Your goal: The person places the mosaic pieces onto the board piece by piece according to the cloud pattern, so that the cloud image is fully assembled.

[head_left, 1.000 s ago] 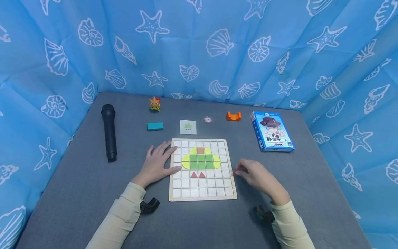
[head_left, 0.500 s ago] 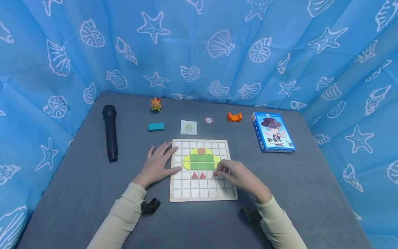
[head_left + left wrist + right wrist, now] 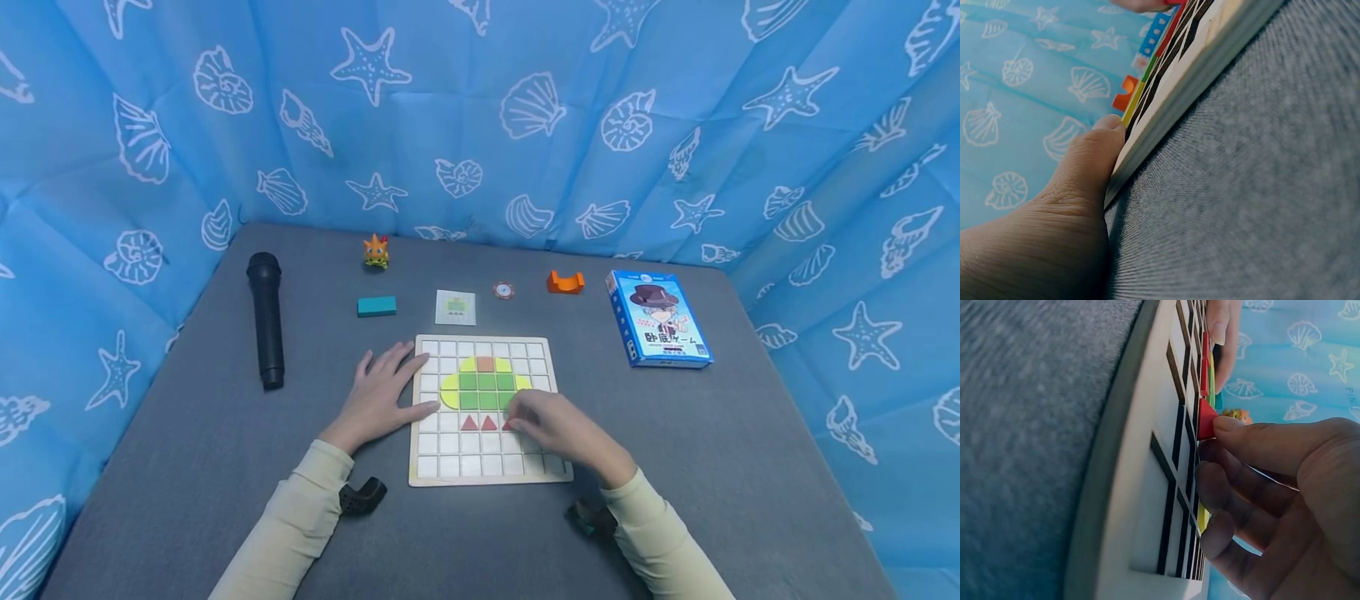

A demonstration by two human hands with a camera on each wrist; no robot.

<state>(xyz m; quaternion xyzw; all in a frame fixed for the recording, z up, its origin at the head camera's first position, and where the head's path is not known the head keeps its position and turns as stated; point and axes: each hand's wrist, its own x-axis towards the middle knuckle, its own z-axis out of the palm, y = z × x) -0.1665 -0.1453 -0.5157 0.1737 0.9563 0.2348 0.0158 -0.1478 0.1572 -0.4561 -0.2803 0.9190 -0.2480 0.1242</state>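
Fingers (image 3: 1254, 434) of right hand (image 3: 551, 425) pinch red triangle (image 3: 1205, 419) against grid board (image 3: 487, 471).

Blue game box (image 3: 660, 319) at the worktop's right, white Japanese title characters under a hatted cartoon figure, only partly legible, small card's (image 3: 455, 307) print too small to read

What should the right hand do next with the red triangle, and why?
Probably lower the red triangle flat into its cell and let go: the right hand pinches it just above the board, beside two seated triangles, while the left hand steadies the frame.
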